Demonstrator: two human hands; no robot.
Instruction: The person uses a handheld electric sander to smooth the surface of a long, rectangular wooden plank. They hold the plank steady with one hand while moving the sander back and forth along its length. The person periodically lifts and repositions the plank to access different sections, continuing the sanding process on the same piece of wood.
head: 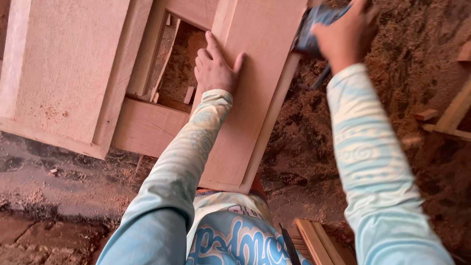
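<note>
We see a pale wooden door (245,98) lying flat and raised above the ground, running from just in front of the person's body up past the top of the frame. Its raised panels sit inside a frame of rails, and one opening (179,64) between them is open, showing sawdust and loose wood slivers below.

Our left hand (215,66) lies flat on the near panel, palm down, fingers spread apart and pressed on the wood at the edge of that opening; it grips nothing. Our right hand (346,37) is closed around a blue-grey power tool (314,27) at the door's right edge, near the top of the view. The tool is blurred, so we cannot tell what kind it is. A dark cord or strip (321,77) hangs just below it.

Both arms wear light blue patterned sleeves (368,157).

To the right of the door the ground (422,59) is heaped with reddish sawdust. Loose wooden battens (454,113) lie at the far right edge, and more slats (314,240) sit by the person's body at the bottom. To the left, the floor (44,196) is dark, rough and dusted with shavings.
</note>
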